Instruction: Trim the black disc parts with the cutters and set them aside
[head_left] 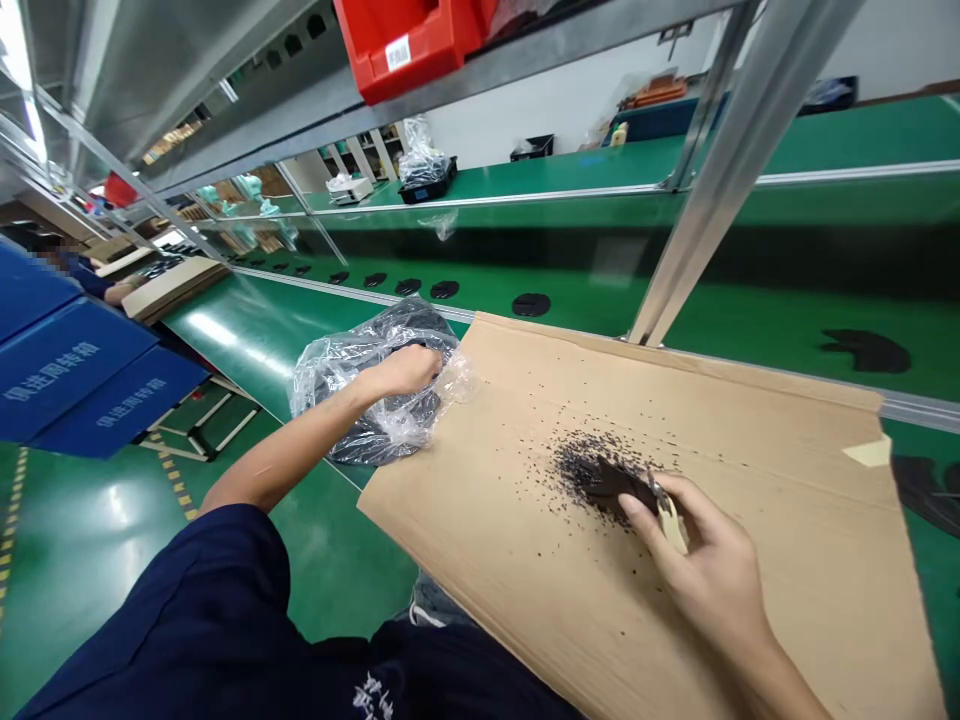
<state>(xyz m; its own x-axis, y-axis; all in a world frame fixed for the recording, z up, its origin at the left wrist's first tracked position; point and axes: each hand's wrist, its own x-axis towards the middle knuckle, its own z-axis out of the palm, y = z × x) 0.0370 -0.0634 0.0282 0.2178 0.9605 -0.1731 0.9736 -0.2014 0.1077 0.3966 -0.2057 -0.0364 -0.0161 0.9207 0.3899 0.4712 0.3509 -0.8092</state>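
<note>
Dark crumbling piece [611, 487] amid black crumbs [570, 450] on a cardboard sheet [757, 440] atop the green bench [225, 335], probably light and soft, likely safest held by its edges, with right-hand fingers [636, 506] pinched on a small cream-handled tool [670, 522], left-hand fingers [420, 365] closed on a clear plastic bag [375, 385].

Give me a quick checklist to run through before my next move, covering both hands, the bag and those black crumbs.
left hand on the bag: ok, gripping it.
right hand on the tool: ok, pinched in the fingers.
tool's tip: cannot tell, too small against the black piece.
crumbs on the cardboard: not ok, scattered around the black piece.
bag away from the crumbs: ok, it lies beside the cardboard on the green bench.
</note>
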